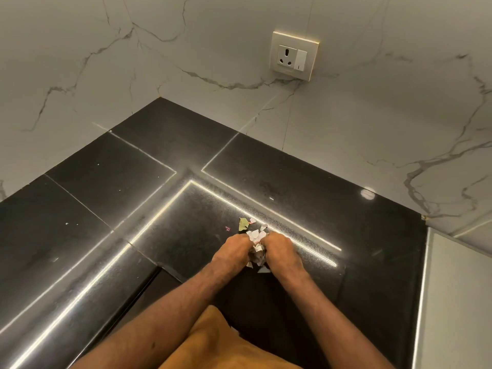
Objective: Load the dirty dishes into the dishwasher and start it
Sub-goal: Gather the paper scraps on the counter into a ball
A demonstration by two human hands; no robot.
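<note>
Scraps of paper [256,237] lie in a small heap just below the centre of the frame, its long axis running up and down the picture and leaning slightly left at the top. The black counter [106,195] under them fills the lower half, with marble wall [213,49] above and a socket [292,55] at upper right. The left hand [234,249] and right hand [281,249], fingers curled, clutch the heap between them. A green leaf [242,224] lies at its top end, with a pink fleck [227,228] just left of it.
</note>
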